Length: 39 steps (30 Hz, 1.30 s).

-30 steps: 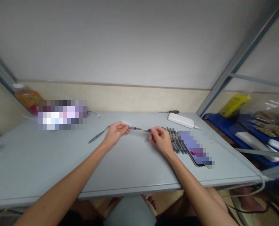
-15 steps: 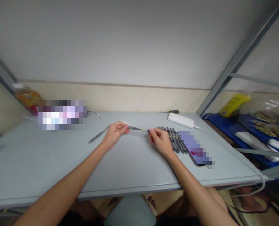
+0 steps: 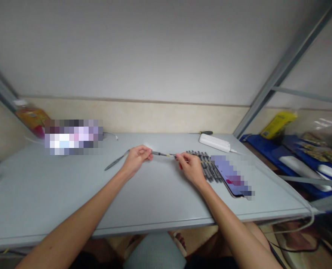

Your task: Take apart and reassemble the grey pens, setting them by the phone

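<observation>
Near the middle of the table, my left hand [image 3: 138, 158] is closed in a pinch on a slim grey pen [image 3: 158, 153] with a pale gold section, held level and pointing right. My right hand [image 3: 191, 166] pinches at the pen's right end, where a small dark piece shows at the fingertips. Whether that piece is joined to the pen cannot be made out. Beside my left hand, another long grey pen part [image 3: 116, 162] lies slanted on the table. Several grey pens [image 3: 208, 170] lie in a row just right of my right hand, partly hidden by it.
A phone [image 3: 229, 175] borders the row of pens. Behind them are a white power strip [image 3: 215, 143] with its cable and a screwdriver [image 3: 206, 132]. A blurred-out screen [image 3: 73, 137] and a bottle [image 3: 33, 116] stand at the left. Blue shelving [image 3: 255, 144] adjoins the right side.
My right fingertips have shifted very slightly left at the pen's end, and a thin dark line now shows beside its tip. My left hand stays almost still.
</observation>
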### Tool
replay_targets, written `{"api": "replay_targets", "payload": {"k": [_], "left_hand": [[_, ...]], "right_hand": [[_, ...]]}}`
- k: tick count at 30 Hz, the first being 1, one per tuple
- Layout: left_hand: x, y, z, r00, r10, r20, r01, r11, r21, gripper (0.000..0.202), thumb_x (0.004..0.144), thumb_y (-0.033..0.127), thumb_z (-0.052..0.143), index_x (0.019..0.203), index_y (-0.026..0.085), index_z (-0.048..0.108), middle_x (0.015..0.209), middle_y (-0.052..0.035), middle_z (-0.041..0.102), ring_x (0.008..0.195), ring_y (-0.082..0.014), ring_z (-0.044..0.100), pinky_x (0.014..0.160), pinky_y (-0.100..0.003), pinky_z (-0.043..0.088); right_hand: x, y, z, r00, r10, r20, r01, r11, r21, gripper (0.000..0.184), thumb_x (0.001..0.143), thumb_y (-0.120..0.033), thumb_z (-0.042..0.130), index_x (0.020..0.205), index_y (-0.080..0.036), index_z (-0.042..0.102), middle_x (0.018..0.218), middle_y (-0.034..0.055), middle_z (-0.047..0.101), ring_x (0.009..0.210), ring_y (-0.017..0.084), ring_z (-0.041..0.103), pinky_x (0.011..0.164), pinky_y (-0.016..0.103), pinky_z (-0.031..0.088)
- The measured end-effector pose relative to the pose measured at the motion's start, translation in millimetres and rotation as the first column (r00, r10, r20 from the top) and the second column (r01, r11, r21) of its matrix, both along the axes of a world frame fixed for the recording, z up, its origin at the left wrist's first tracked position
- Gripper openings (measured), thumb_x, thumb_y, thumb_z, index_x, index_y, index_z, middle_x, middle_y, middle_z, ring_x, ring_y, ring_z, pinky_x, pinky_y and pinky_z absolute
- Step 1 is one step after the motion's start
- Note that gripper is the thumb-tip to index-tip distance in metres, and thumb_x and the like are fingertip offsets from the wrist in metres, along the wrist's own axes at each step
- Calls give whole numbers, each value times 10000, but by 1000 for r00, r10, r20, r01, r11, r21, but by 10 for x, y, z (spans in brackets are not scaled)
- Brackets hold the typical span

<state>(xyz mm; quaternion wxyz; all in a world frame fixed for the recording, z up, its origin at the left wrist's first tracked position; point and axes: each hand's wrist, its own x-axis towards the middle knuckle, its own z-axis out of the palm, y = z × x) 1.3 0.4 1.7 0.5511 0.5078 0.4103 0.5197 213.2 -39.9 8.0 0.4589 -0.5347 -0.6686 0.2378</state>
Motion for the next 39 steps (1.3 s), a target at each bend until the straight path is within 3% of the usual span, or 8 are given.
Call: {"api": "replay_targets", "payload": {"k": [3, 8, 13, 22, 28, 31, 35, 39], "left_hand": [[7, -6, 14, 1000, -7, 1, 7, 1000, -22, 328, 573, 390, 751, 706, 126, 608, 572, -21, 624, 557, -109, 568, 633, -269, 470], [-5, 9, 15, 999, 11, 33, -7, 993, -118, 305, 567, 352, 754, 685, 122, 592, 562, -6, 602, 510, -84, 532, 589, -247, 457], [-12, 14, 4, 997, -20, 72, 31, 987, -161, 302, 569, 345, 753, 647, 125, 561, 529, 12, 566, 469, -73, 499, 543, -238, 436], [-22, 6, -4, 994, -6, -105, 8, 1000, 18, 309, 602, 401, 723, 640, 137, 567, 520, -6, 591, 490, -100, 526, 532, -234, 392], [2, -1, 5, 992, 28, -121, -19, 997, 73, 325, 591, 413, 734, 674, 139, 582, 569, -13, 625, 554, -113, 566, 584, -242, 419], [18, -6, 24, 994, 41, -103, -33, 996, 80, 329, 603, 420, 727, 695, 137, 585, 582, -10, 623, 572, -108, 564, 599, -239, 424], [8, 5, 21, 998, 21, -63, -20, 1000, 24, 336, 600, 418, 726, 693, 130, 580, 550, -2, 601, 532, -88, 519, 571, -225, 402], [-28, 32, -15, 1000, 0, 2, 0, 998, -68, 327, 583, 393, 738, 680, 131, 568, 528, 11, 584, 506, -79, 503, 562, -225, 395]], "right_hand": [[-6, -5, 8, 1000, -11, 27, 10, 999, 35, 419, 858, -444, 435, 613, -158, 619, 443, -16, 494, 441, 112, 450, 474, 226, 335], [2, -2, -22, 998, 3, 63, -13, 988, 155, 361, 763, -405, 606, 1050, -187, 626, 682, 14, 639, 570, 137, 549, 535, 228, 409], [10, 6, -64, 990, -10, 139, -17, 982, 186, 233, 805, -350, 562, 915, -189, 690, 709, 51, 678, 567, 155, 565, 560, 257, 420], [1, -7, -37, 984, 6, 176, -25, 994, 109, 260, 813, -359, 527, 829, -156, 689, 544, 13, 600, 472, 128, 493, 502, 231, 353], [-12, 0, -17, 990, 46, 133, -46, 999, 1, 389, 857, -394, 441, 622, -148, 630, 427, -17, 477, 431, 106, 423, 454, 216, 302], [-9, 18, -34, 998, 54, 40, -54, 999, -8, 351, 848, -408, 461, 727, -143, 659, 464, -16, 504, 450, 114, 447, 458, 215, 332], [5, 27, -63, 1000, 24, 14, -26, 992, 125, 355, 773, -388, 596, 1046, -165, 634, 677, 17, 631, 547, 127, 523, 514, 220, 398], [12, 18, -79, 993, 28, 116, -53, 976, 212, 255, 764, -323, 627, 969, -181, 682, 739, 40, 671, 563, 129, 545, 555, 232, 420]]}}
